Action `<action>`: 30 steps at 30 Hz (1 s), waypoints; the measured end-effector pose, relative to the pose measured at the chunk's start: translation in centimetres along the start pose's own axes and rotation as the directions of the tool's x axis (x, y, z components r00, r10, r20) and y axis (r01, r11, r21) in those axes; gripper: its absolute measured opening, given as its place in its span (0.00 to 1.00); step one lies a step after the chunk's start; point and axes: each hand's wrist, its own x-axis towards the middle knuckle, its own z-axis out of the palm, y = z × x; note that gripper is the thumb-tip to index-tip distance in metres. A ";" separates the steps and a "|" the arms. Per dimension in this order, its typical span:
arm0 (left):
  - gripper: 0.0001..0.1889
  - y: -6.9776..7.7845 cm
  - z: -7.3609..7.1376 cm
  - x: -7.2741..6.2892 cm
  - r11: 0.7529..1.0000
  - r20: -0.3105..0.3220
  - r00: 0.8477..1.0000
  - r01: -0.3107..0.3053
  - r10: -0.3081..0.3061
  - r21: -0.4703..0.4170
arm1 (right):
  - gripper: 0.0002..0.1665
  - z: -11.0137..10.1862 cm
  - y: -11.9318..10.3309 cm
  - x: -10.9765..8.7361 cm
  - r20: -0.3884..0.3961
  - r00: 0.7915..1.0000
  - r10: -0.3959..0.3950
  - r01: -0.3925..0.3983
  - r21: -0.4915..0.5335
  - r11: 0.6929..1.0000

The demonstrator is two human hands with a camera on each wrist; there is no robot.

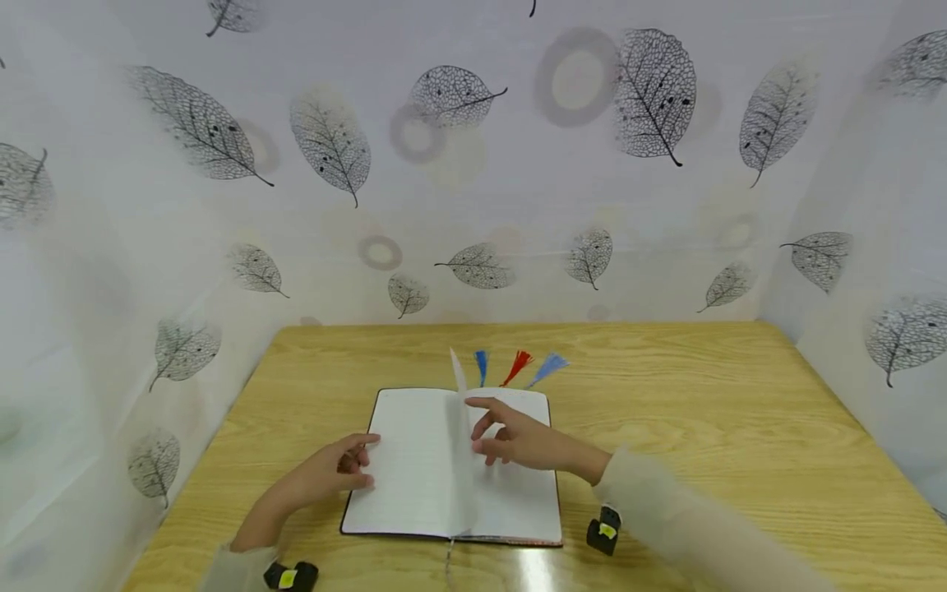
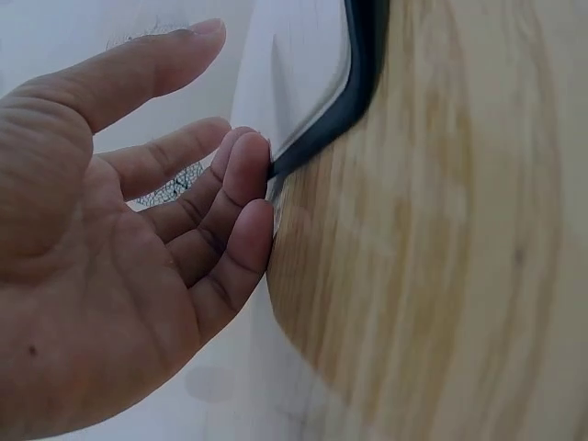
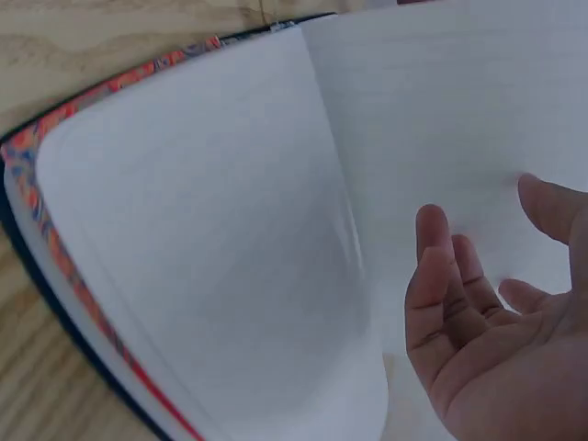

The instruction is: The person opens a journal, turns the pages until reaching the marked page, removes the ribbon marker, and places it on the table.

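Note:
A notebook (image 1: 410,460) with lined white pages and a dark cover lies spread on the wooden table. One page (image 1: 460,477) stands nearly upright along the middle fold. My right hand (image 1: 521,436) is at that page from the right side, its index fingertip and thumb right at the paper and its other fingers loosely bent. In the right wrist view, the thumb and fingers are spread apart in front of the raised sheet (image 3: 441,101), pinching nothing. At the left border of the notebook, my left hand (image 1: 325,473) rests with relaxed fingers, the index fingertip and thumb overlapping the left page.
Beyond the notebook's top edge stick out a blue tassel (image 1: 482,367), a red tassel (image 1: 517,367) and a light blue tassel (image 1: 548,369). A thin ribbon (image 1: 449,559) hangs from its bottom edge. Leaf-patterned white sheeting (image 1: 518,189) surrounds the wooden table (image 1: 703,411) at the back and sides.

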 end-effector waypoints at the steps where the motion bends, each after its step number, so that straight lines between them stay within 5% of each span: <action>1: 0.36 -0.1 -0.1 -0.1 1.000 0.002 1.000 -0.003 0.003 -0.011 | 0.39 0.4 0.0 0.2 -0.004 1.000 0.012 -0.012 -0.005 1.000; 8: 0.33 -0.3 -0.5 -1.0 0.998 -0.004 0.999 -0.036 0.036 -0.059 | 0.39 2.7 -0.1 1.1 -0.015 0.998 0.067 -0.068 -0.042 0.997; 19: 0.30 -1.1 -1.1 -1.8 0.994 -0.053 0.995 -0.084 0.080 -0.065 | 0.37 5.1 0.0 1.9 0.008 0.999 0.044 -0.042 -0.184 0.982; 30: 0.27 0.7 -2.4 -2.5 0.992 -0.155 0.981 -0.124 0.117 -0.035 | 0.33 6.7 -0.1 3.4 -0.081 0.990 0.113 -0.138 -0.509 0.850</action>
